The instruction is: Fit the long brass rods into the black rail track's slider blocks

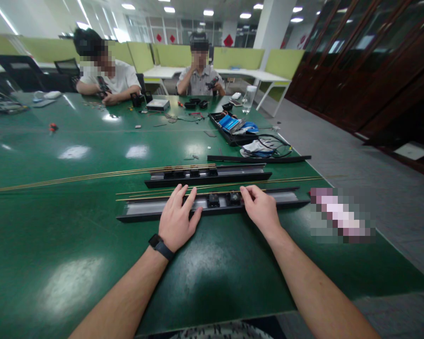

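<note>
My left hand (178, 219) lies with its fingers spread across the near black channel (286, 205), a long trough with a pale inner floor. My right hand (261, 207) has thumb and forefinger pinched together at the channel's far side, where a thin brass rod (141, 197) runs lengthwise; the fingertips partly hide the contact. Between the hands, two small black blocks (214, 201) sit in the trough. Just beyond is a second black channel (208, 180), also holding small black blocks. Several long brass rods (74, 178) extend over it and far to the left.
A black strip (257, 159) lies behind the channels. Farther back stand a black tray (228, 134) with blue items, gloves (257, 148) with cables, and a clear bottle (249, 99). Two people sit across the green table (102, 254), each holding a tool. A blurred pinkish object (339, 214) lies at right.
</note>
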`<state>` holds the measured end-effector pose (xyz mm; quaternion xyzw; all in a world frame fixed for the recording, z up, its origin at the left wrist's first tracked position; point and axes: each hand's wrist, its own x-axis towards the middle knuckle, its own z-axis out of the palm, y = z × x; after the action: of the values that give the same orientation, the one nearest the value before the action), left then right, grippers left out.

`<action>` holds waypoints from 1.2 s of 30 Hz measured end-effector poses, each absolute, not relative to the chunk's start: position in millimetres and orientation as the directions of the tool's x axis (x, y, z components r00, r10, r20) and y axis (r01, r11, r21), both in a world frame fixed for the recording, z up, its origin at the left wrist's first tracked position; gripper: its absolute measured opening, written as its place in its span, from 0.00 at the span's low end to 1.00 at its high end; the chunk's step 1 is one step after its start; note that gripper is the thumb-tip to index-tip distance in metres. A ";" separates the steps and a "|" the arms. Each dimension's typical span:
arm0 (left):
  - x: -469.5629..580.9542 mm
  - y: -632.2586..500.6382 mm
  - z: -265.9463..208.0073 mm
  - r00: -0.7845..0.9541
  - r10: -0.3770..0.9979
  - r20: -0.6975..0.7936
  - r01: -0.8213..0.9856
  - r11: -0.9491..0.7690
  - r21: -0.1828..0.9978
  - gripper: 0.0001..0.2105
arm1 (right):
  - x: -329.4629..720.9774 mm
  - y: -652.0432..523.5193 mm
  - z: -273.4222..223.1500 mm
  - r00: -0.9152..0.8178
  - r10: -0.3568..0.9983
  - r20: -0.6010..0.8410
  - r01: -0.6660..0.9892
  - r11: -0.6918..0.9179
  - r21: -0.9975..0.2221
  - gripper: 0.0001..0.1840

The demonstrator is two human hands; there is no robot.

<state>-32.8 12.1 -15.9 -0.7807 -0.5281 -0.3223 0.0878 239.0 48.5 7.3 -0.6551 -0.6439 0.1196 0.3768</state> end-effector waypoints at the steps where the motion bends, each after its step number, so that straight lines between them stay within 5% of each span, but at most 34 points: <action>1: -33.0 12.2 -16.2 0.233 0.770 0.594 0.881 -0.426 0.206 0.28 | 238.8 48.3 8.0 0.142 0.934 0.329 0.753 0.114 -0.648 0.23; 36: -33.2 12.0 -14.9 0.240 0.770 0.592 0.882 -0.427 0.198 0.28 | 237.8 47.9 10.1 0.141 0.934 0.328 0.747 0.117 -0.655 0.23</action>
<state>-33.2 12.0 -14.9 -0.7824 -0.5277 -0.3186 0.0882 237.8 47.9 10.1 -0.6531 -0.6435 0.1234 0.3798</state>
